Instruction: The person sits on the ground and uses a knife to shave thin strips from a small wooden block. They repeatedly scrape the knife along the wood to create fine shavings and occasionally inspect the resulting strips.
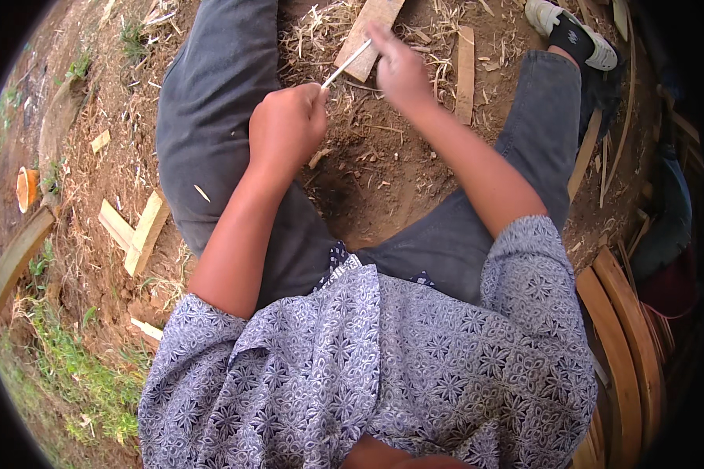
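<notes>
Between my hands, above the ground, a thin pale stick [346, 63] slants up to the right. My left hand [289, 125] is closed in a fist round its lower end. At the upper end, my right hand [404, 72] has its fingers bent against the stick, slightly smeared by motion; its fingertips are partly hidden. Just beyond the stick, a flat wooden board [379, 19] lies on the dirt, partly behind my right fingers. A narrower wood strip [465, 74] rests to the right of that hand.
Wood shavings [321, 27] litter the soil between my outstretched legs. Two crossed wood pieces [145, 234] and an orange round object [27, 189] lie at left, near a curved wooden piece [16, 262]. Long curved planks [622, 336] are piled close on my right.
</notes>
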Motion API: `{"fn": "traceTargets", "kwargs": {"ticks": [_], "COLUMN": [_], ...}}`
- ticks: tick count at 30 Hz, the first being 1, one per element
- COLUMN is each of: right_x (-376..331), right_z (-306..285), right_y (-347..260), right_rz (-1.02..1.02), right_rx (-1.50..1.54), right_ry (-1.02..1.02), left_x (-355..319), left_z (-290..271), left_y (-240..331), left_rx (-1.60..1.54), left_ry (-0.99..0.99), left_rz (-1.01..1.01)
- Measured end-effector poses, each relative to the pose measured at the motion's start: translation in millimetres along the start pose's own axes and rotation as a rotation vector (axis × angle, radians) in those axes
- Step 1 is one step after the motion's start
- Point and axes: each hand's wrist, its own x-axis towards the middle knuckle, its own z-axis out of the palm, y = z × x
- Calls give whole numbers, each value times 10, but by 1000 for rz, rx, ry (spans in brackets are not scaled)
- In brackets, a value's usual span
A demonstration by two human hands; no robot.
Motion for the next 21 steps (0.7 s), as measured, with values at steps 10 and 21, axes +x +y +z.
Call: {"fn": "traceTargets", "kwargs": {"ticks": [10, 21], "right_x": [-442, -390], "right_z": [131, 71], "right_y": [-434, -313], "right_rz": [-140, -192], "right_rx": [73, 62], "right_ry": [-121, -125], "left_x": [-14, -11], "left_z": [31, 7], "left_y": [-63, -11], "left_rx": [-28, -2], "left_ry": [27, -73], "left_rz": [37, -59]}}
